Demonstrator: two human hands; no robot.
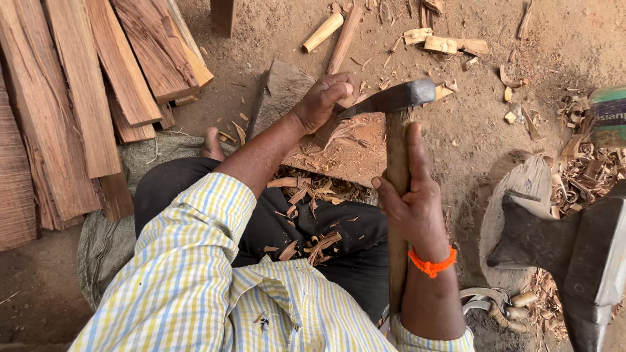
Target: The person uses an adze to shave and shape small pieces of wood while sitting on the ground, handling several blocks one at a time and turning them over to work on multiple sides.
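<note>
Striped shirt sleeve point(189, 261) of mine fills the bottom of the view, with my dark-trousered lap point(326, 241) just past it, littered with reddish wood shavings point(313, 244). My right hand point(412, 199) is wrapped tight round the wooden handle of the hatchet point(394, 130), orange thread on that wrist. Its long axis runs straight up and away from me, nearly vertical in view, and the dark metal head sits at the far end, the blade pointing left. My left hand point(324, 98) is closed on a small piece of wood right at the blade tip, but I can't make out the piece itself since my fingers cover it. Both sit over a flat reddish chopping board point(339, 156) lying on the dirt floor point(482, 104) between my knees. Left of me there's a stack of rough planks point(72, 98) on a grey sack point(104, 248). Beyond the board lie a couple of pale round sticks point(323, 32) and offcuts. On the right there's a wood stump point(521, 189) with a big dark iron anvil-ish block point(580, 254) in front of it, a heap of curled shavings behind, and a green printed bag corner point(610, 114) at the edge.
</note>
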